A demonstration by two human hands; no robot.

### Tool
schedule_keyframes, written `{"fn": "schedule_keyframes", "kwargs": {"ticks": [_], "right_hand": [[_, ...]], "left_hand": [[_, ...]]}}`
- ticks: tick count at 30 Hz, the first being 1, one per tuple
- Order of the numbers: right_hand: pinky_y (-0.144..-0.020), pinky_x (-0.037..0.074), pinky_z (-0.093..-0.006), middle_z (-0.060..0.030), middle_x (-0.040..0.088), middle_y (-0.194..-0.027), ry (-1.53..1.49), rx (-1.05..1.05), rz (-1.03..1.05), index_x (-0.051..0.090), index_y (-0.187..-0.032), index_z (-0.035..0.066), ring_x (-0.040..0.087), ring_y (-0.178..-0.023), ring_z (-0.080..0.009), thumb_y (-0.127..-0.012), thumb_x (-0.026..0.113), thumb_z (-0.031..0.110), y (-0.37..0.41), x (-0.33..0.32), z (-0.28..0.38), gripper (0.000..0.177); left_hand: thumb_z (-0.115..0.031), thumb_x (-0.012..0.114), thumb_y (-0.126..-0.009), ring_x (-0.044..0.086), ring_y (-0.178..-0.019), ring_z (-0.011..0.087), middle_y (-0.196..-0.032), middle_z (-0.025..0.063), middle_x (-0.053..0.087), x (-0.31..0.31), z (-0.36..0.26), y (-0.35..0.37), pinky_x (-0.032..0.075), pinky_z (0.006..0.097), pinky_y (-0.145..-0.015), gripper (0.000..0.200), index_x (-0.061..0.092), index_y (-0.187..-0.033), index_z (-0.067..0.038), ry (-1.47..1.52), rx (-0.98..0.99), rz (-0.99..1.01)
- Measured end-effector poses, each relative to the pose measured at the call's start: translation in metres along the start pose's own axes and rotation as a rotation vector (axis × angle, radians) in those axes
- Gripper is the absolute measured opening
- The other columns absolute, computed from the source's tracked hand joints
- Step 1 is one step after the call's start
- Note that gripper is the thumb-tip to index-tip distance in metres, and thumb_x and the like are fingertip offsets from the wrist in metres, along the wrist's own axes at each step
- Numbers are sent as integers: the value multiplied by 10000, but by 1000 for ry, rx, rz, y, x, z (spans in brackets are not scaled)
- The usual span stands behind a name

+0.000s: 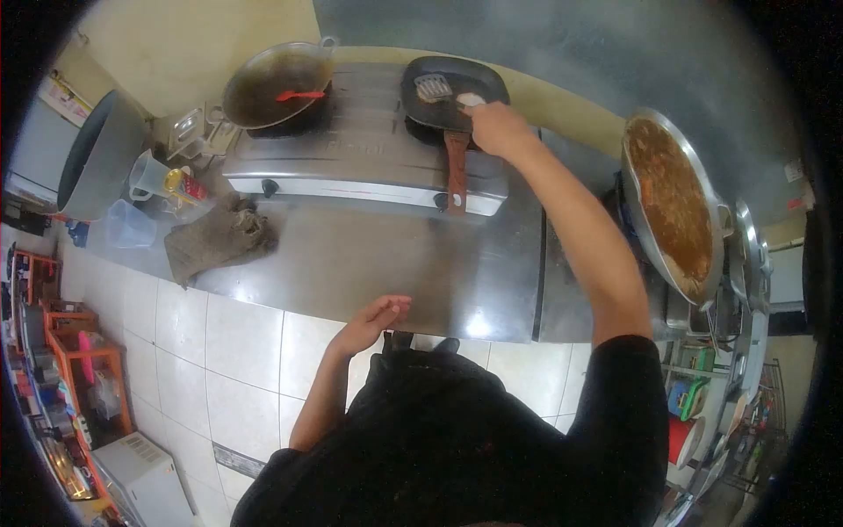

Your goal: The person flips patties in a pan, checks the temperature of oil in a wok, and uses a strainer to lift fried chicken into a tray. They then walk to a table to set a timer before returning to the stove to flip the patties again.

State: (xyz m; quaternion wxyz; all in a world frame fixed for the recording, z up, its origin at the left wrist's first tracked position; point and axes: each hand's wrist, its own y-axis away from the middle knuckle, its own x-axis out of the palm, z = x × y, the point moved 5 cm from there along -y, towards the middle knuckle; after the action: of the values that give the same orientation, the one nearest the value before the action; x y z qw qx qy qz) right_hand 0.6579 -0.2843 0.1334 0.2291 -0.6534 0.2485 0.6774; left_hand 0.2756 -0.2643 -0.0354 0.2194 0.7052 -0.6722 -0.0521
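My right hand (499,128) is closed over the right side of a dark square frying pan (479,77). It appears to grip a slotted metal spatula (433,88), whose head lies over the pan; the handle is mostly hidden. A small white piece (470,100) shows beside my fingertips. The pan's brown handle (457,171) points toward me across the front of a two-burner stove (351,149), and no hand is on it. My left hand (376,323) hangs near the counter's front edge, fingers slightly bent, holding nothing.
A wok (250,83) with a red utensil (300,95) sits on the left burner. Brown food fills a large wok (672,198) at right. A crumpled cloth (219,239), a clear jug (151,174) and a large grey pot (101,158) stand at left.
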Motion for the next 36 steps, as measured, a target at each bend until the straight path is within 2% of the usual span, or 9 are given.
{"fn": "schedule_keyframes", "kwargs": {"ticks": [2, 5, 7, 14, 16, 21, 23, 26, 36], "right_hand": [[-808, 533, -477, -233, 683, -981, -1, -34, 1, 684, -1005, 0, 665, -945, -382, -846, 528, 95, 10, -10, -10, 242], [-817, 523, -486, -226, 681, -981, -19, -67, -127, 671, -1056, 7, 657, -950, -386, -853, 520, 98, 43, -28, -12, 269], [-846, 503, -486, -264, 658, -990, -17, 71, -90, 625, -1231, 45, 639, -926, -421, -836, 478, 27, 62, -36, -13, 422], [-868, 502, -480, -270, 657, -1001, -49, 121, -20, 609, -1251, 24, 640, -948, -415, -834, 474, 27, 61, 13, -28, 439], [-847, 516, -500, -274, 661, -996, -35, 86, -11, 642, -1072, -8, 645, -963, -431, -869, 497, 84, 58, 12, -29, 266], [-869, 508, -488, -263, 664, -1003, -19, 87, 25, 639, -1072, -19, 642, -977, -413, -881, 489, 88, 63, 2, -22, 265], [-878, 504, -485, -260, 664, -1005, -11, 99, 20, 638, -1073, -22, 641, -983, -407, -885, 486, 89, 65, -3, -25, 266], [-890, 498, -484, -252, 664, -1014, -25, 57, -90, 635, -1077, -16, 639, -986, -407, -897, 476, 99, 59, -10, -33, 266], [-863, 510, -484, -224, 674, -1013, 82, 121, 57, 646, -1058, 1, 648, -981, -390, -882, 503, 128, 67, -24, -18, 260]], "left_hand": [[-323, 429, -1043, 544, -1161, 190, -1242, 88, 571, 0, -4, -5, 456, 356, -983, 409, 486, -1348, -57, -17, 11, 8], [-353, 420, -1042, 552, -1156, 213, -1277, 116, 555, 2, 0, -15, 462, 365, -979, 437, 467, -1367, -65, 93, -24, 36], [-380, 414, -1035, 553, -1197, 275, -1287, 157, 554, 3, -11, -26, 470, 423, -986, 495, 411, -1425, -75, 160, -83, 30], [-464, 420, -1013, 517, -1229, 360, -1393, 209, 450, 17, -61, -144, 473, 511, -987, 655, 220, -1498, -71, 506, 0, 42], [-444, 426, -1016, 526, -1218, 358, -1372, 209, 465, 24, -84, -167, 492, 502, -964, 622, 247, -1471, -60, 512, -16, 36], [-400, 442, -1021, 580, -1120, 332, -1208, 170, 550, 30, -105, -189, 545, 468, -887, 480, 390, -1332, -38, 503, -37, 32], [-380, 422, -1031, 613, -996, 288, -1033, 103, 565, 31, -105, -193, 555, 451, -860, 403, 458, -1250, -44, 472, -27, 46], [-373, 417, -1034, 616, -925, 258, -951, 68, 541, 34, -107, -194, 565, 431, -827, 390, 485, -1229, -42, 466, -47, 19], [-381, 420, -1030, 634, -904, 286, -975, 108, 537, 31, -100, -198, 586, 452, -793, 429, 450, -1243, -10, 463, 16, 13]]}}
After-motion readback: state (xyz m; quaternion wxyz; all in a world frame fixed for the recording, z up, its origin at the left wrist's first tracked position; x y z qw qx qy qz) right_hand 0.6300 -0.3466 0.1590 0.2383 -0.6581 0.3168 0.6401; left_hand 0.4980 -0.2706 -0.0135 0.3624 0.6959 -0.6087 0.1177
